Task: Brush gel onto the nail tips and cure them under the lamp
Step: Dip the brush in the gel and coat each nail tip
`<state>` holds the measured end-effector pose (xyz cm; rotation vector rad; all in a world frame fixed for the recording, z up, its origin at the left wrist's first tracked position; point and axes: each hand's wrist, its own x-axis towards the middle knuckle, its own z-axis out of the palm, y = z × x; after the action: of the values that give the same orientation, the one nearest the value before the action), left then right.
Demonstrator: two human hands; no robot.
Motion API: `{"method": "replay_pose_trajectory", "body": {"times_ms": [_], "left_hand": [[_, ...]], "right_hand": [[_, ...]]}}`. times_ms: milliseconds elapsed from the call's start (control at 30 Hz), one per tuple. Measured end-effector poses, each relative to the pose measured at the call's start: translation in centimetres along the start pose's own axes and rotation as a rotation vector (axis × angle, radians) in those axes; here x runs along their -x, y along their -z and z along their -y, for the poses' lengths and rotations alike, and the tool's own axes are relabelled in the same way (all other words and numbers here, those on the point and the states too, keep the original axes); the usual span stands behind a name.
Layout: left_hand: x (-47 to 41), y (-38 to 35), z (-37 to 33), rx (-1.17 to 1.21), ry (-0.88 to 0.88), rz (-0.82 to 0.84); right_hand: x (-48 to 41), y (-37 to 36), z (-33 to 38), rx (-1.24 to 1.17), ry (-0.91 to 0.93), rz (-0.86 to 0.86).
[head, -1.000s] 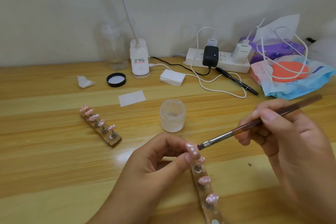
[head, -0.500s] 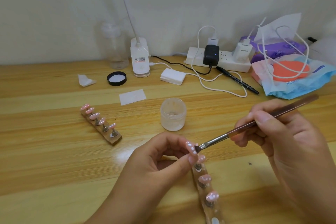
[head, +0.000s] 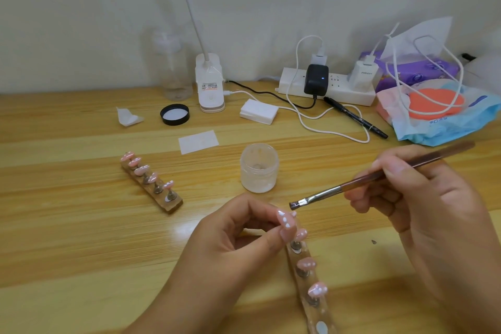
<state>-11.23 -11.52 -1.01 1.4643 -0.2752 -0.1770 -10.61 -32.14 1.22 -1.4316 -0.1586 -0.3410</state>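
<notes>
— So, where's the tip [head: 285,221] you're coating?

— Pinched between your left hand's [head: 238,241] thumb and forefinger, closed on it just above the far end of the near holder [head: 311,290]. It stands tilted, long axis running up and away to your left, glossy face toward the brush [head: 379,176].

— And the brush?

— Your right hand [head: 433,206] has it in a pen grip, fingers closed round the handle. It slants from upper right down to lower left, bristles just beside the tip, apart from it.

— How should you lay the gel?

— Probably thin, stroking along the tip's length and keeping off your fingertip. The open jar [head: 259,167] sits near behind for reloading. No curing lamp is clearly in view; the second holder [head: 151,183] lies well apart on the left.
</notes>
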Motion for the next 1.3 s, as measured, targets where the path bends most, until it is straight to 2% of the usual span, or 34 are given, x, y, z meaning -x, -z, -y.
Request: {"method": "replay_pose_trajectory", "body": {"times_ms": [333, 567, 733, 1000, 1167, 1300], "left_hand": [[0.03, -0.17, -0.3, 0.003, 0.017, -0.011], [0.01, -0.21, -0.45, -0.012, 0.013, 0.003], [0.07, -0.22, -0.43, -0.001, 0.023, -0.003], [0.16, -0.17, -0.57, -0.011, 0.029, 0.013], [0.11, -0.17, -0.58, 0.022, 0.036, -0.004], [0.05, -0.07, -0.44, 0.019, 0.059, -0.025]], "right_hand": [[0.02, -0.34, 0.02, -0.035, -0.032, 0.033], [0.15, 0.14, 0.43, 0.1, 0.049, 0.046], [-0.01, 0.38, 0.43, 0.032, 0.047, -0.02], [0.26, -0.18, 0.49, 0.035, 0.025, 0.044], [-0.06, 0.29, 0.49, 0.027, 0.077, 0.004], [-0.41, 0.62, 0.74, -0.051, 0.05, -0.002]]}}
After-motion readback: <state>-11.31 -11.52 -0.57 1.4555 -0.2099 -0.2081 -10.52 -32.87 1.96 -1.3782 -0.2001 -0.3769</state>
